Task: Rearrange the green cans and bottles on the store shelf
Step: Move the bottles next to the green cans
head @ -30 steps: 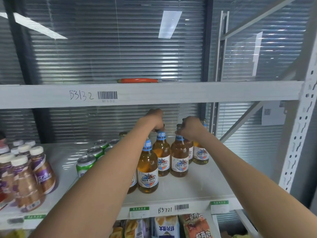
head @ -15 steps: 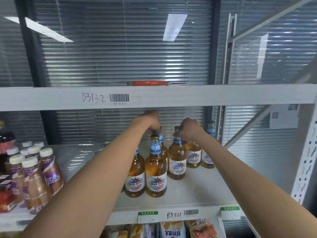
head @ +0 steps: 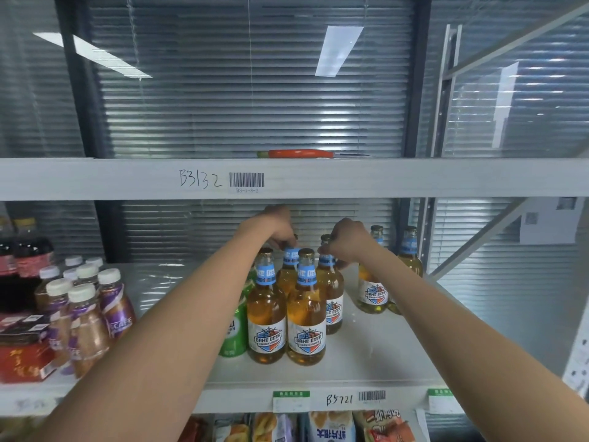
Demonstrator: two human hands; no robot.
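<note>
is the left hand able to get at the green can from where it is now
Probably not directly. The left hand is on a rear bottle top, and the green can sits low, under that forearm and tight against the front beer bottles.

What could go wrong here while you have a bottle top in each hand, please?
1. The left hand and right hand pinch only the tops of rear bottles, so a glass bottle could slip or swing.
2. The front bottles stand tightly packed just ahead; drawing one back out may knock them over.
3. The left forearm crosses over the green can and might nudge it.
</note>
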